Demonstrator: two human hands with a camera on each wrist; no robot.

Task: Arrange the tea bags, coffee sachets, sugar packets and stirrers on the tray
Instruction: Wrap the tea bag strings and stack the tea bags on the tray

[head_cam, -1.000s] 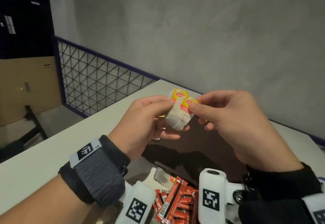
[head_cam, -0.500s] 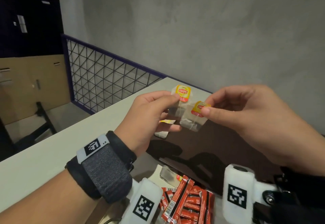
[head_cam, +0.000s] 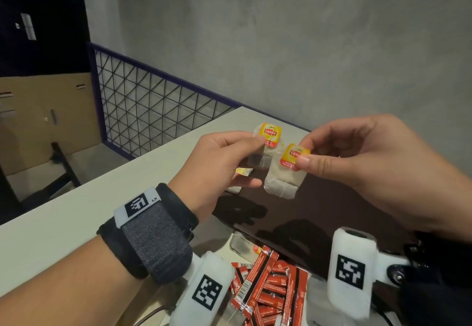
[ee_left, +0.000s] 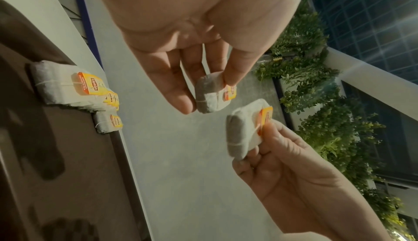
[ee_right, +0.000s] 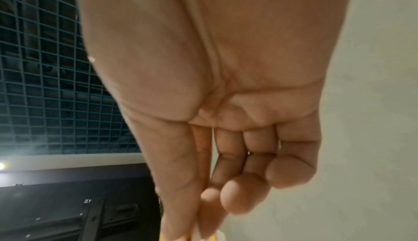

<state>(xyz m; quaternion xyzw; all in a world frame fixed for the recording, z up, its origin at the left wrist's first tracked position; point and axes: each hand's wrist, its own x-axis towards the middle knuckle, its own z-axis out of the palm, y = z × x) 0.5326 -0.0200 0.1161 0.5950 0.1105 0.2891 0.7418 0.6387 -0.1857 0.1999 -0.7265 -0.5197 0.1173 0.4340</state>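
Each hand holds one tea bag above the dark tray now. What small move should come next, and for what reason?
Probably lower the left hand and lay its tea bag beside the stack of tea bags at the tray's far edge. The two bags hang apart, each pinched near its yellow tag, and the right hand's tea bag can follow.

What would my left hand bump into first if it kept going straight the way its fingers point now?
Most likely the tea bag pinched by your right hand. Your left hand, pinching its own tea bag, points toward it across a small gap. Depth is unclear, so it might pass just beside it.
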